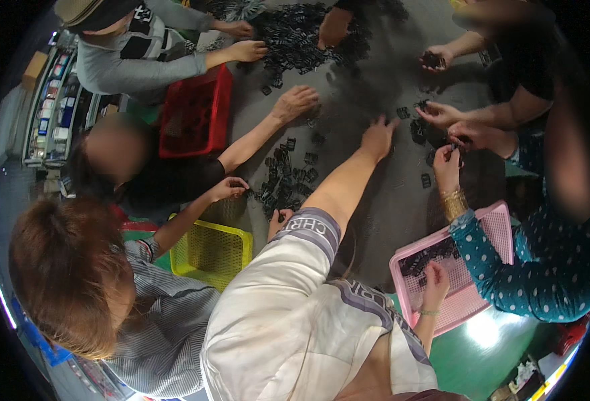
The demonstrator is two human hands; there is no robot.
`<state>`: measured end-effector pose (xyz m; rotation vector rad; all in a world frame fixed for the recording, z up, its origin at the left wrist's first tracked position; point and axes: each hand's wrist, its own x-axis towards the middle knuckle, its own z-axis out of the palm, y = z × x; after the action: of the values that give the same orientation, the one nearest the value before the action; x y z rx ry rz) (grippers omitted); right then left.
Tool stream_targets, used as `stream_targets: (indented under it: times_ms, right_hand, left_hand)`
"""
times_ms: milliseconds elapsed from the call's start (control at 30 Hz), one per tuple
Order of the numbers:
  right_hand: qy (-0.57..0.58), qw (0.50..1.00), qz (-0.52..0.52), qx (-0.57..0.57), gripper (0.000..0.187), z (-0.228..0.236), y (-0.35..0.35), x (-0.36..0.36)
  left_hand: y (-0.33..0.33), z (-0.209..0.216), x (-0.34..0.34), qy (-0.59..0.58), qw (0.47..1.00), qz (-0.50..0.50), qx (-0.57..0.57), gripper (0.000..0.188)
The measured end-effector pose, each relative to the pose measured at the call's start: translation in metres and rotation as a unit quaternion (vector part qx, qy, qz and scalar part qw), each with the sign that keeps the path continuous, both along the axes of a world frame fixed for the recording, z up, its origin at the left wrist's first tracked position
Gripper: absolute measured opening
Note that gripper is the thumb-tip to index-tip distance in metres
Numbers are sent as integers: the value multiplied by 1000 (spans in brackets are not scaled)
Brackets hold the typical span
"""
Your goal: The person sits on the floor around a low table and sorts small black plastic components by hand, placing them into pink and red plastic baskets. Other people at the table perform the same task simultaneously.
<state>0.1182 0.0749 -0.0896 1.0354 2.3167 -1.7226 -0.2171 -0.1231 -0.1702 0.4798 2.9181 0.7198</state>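
My left hand [378, 138] stretches far over the dark grey table [368, 214], palm down with its fingers extended and apart. Nothing shows in it. Small black plastic buckle-like pieces [418, 131] lie to its right. Held low on the right, my right hand [435, 283] is above the near side of a pink basket [462, 319]. Its fingers are bent and close together, and what they hold, if anything, cannot be made out. Several black pieces [428, 259] lie in that basket beside the hand.
Co-workers crowd both sides, with a co-worker's hand [297, 102] reaching in from the left and another [447, 167] from the right. Black pieces form a large pile [295, 43] at the far end and a smaller pile [283, 177]. Red [198, 117] and yellow [218, 247] baskets stand left.
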Motion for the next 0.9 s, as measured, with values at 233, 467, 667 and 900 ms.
stream_targets:
  times_ms: [233, 467, 667, 900]
  right_hand:
    - [51, 997, 25, -47, 15, 12, -12, -29]
    - [115, 990, 76, -11, 11, 23, -37, -49]
    - [95, 965, 142, -199, 19, 62, -79, -78]
    - [-26, 801, -54, -595, 36, 71, -104, -96]
  left_hand:
    - [3, 6, 28, -26, 998, -25, -59, 25]
    - [-62, -2, 97, -227, 950, 131, 171, 21]
    - [-89, 92, 130, -406, 734, 118, 532, 16]
    - [-52, 156, 162, -176, 914, -200, 305, 27]
